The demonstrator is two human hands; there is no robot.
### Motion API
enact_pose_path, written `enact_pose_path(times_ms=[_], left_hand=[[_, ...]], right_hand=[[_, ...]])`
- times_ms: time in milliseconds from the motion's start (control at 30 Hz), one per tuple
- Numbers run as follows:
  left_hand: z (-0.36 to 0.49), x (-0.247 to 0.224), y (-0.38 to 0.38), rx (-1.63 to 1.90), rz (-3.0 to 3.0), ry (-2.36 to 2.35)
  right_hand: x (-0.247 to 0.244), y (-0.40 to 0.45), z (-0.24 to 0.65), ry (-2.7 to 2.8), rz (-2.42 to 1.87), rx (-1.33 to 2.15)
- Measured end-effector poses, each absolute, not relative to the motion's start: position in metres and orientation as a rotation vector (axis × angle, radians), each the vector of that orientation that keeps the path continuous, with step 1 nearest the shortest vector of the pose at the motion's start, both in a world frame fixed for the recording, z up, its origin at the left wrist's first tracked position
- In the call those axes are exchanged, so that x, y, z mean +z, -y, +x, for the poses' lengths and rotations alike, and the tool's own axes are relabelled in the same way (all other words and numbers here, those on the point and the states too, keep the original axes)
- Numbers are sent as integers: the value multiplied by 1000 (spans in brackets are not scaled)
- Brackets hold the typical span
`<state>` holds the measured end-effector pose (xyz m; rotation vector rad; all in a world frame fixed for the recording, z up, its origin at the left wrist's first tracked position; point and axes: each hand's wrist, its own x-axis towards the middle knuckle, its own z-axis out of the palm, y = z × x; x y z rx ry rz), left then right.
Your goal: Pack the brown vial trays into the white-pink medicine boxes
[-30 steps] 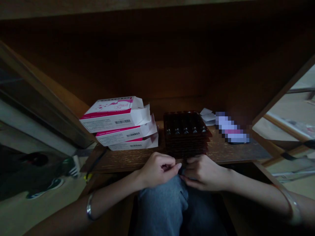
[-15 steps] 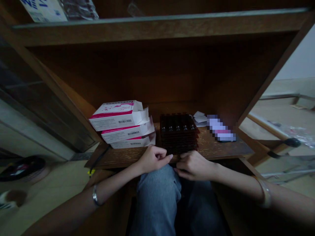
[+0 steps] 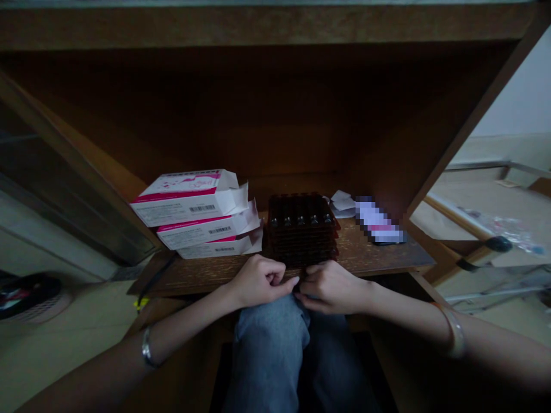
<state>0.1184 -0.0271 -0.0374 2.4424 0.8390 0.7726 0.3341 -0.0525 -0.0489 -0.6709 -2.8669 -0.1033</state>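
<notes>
My left hand (image 3: 262, 281) rests by my raised knee at the shelf's front edge. Its fingers are curled in and the thumb points right, with nothing showing in it. Close beside it, my right hand (image 3: 333, 288) is also curled closed, its fingertips near the left thumb; I see nothing in it. Just beyond both hands stands a stack of dark brown plastic trays (image 3: 302, 226) with small glass ampoule tips along the top one. Left of that stack are three white and pink cardboard boxes (image 3: 185, 198), piled up with their end flaps open towards the right.
A wooden shelf board (image 3: 365, 258) carries these things inside a cabinet. Crumpled white paper (image 3: 343, 203) and a blurred-out phone-like object (image 3: 379, 222) lie right of the trays. A basket (image 3: 30, 298) stands on the floor at left. A metal-framed table (image 3: 516, 212) is at right.
The view has tilted down and shifted slightly, so the upper shelf's contents have left the frame. My hands have drawn slightly closer together; boxes and trays stay put.
</notes>
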Motion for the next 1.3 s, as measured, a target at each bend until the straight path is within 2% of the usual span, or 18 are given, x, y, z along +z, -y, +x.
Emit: enact_pose_path(times_ms=[900, 1300], left_hand=[[117, -39, 29, 840, 2496, -790], [120, -38, 33, 1268, 2666, -593]], right_hand=[[-50, 55, 335, 2857, -671, -99], [-47, 58, 336, 2873, -722, -45]])
